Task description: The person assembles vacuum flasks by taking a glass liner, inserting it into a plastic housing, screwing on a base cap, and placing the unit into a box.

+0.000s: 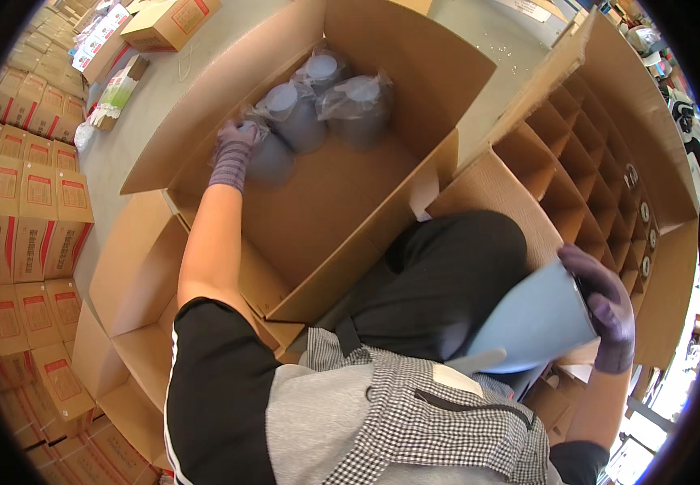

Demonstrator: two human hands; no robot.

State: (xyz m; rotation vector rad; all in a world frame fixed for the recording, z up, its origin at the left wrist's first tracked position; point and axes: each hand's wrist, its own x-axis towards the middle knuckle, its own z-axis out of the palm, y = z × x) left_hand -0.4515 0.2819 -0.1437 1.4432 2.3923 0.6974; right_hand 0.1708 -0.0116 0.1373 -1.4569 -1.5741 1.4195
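Observation:
My left hand [235, 144], in a striped purple-grey glove, reaches into a large open cardboard box [318, 206]. Its fingers close around the top of a grey plastic-wrapped container [271, 160] at the left side. Beside it stand more such bagged containers [305, 125] with pale round tops. Over my lap at the right, my gloved right hand [605, 299] grips the wide end of a light blue tapered jug [536, 315]. The jug lies tilted, with a narrow part [479, 362] pointing left; my fingertips are partly hidden behind its rim.
At the right, a carton with cardboard dividers [584, 153] has round items in some cells. Open box flaps [136, 267] lie by my left arm. Stacked printed cartons [35, 202] line the left, and another carton [170, 24] sits on the grey floor beyond.

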